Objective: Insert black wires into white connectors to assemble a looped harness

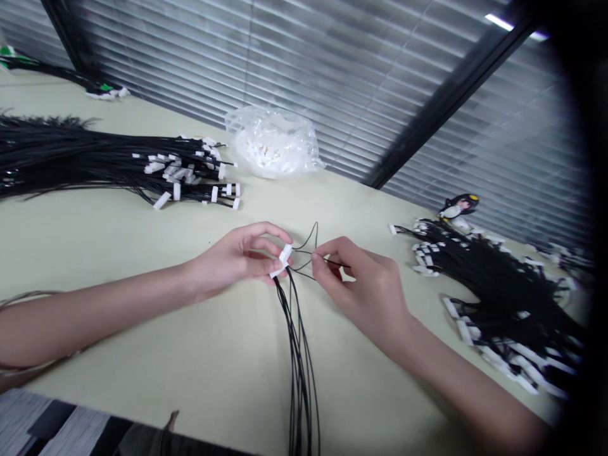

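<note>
Held the small white connector [284, 259] just above the middle of the table [142, 266], pinched tight between thumb and forefinger of the left hand [237, 256], with the other fingers curled loosely. Nipped one loose black wire [329, 260] between thumb and fingertips of the right hand [365, 288], just beside the connector, its tip pointing that way. Let the wire bundle [299, 354] trail from the connector down toward the near table edge. Judged a steady hold best: connector braced with its open face toward the wire, wire gripped close to its end against bending, stray loops held aside. Saw further out a bag of white parts [273, 142] behind, a left heap of leads [95, 164], a right heap of leads [498, 291], and a penguin figure [458, 206].
</note>
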`<act>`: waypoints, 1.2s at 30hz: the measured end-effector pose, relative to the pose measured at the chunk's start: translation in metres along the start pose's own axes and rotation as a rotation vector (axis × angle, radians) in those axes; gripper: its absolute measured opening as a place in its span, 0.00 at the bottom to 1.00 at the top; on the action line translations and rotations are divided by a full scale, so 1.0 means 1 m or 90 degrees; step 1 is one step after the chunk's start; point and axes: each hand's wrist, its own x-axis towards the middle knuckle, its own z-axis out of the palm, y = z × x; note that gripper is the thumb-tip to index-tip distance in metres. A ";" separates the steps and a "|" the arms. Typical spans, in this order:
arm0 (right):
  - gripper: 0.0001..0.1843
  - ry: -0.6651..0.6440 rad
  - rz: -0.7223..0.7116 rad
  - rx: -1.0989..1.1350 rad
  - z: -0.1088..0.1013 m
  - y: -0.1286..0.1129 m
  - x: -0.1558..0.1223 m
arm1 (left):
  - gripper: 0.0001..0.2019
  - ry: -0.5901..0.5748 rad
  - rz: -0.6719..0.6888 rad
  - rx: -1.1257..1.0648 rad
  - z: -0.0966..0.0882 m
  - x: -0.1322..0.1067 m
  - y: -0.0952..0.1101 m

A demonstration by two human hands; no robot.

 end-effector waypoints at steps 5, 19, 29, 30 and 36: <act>0.05 0.010 0.002 -0.005 0.000 -0.001 0.001 | 0.15 0.002 -0.002 -0.008 0.000 0.000 0.001; 0.07 -0.008 0.023 0.011 0.001 -0.001 0.000 | 0.16 0.003 0.000 -0.017 -0.001 0.000 0.000; 0.08 -0.013 0.025 0.026 0.003 0.000 0.000 | 0.16 0.003 0.011 0.001 -0.001 0.000 -0.001; 0.09 -0.013 0.025 0.028 0.003 0.000 0.000 | 0.16 0.004 0.013 0.004 -0.001 0.000 -0.001; 0.07 -0.021 0.020 0.039 0.003 0.000 -0.001 | 0.16 0.011 0.014 0.007 -0.001 0.000 -0.002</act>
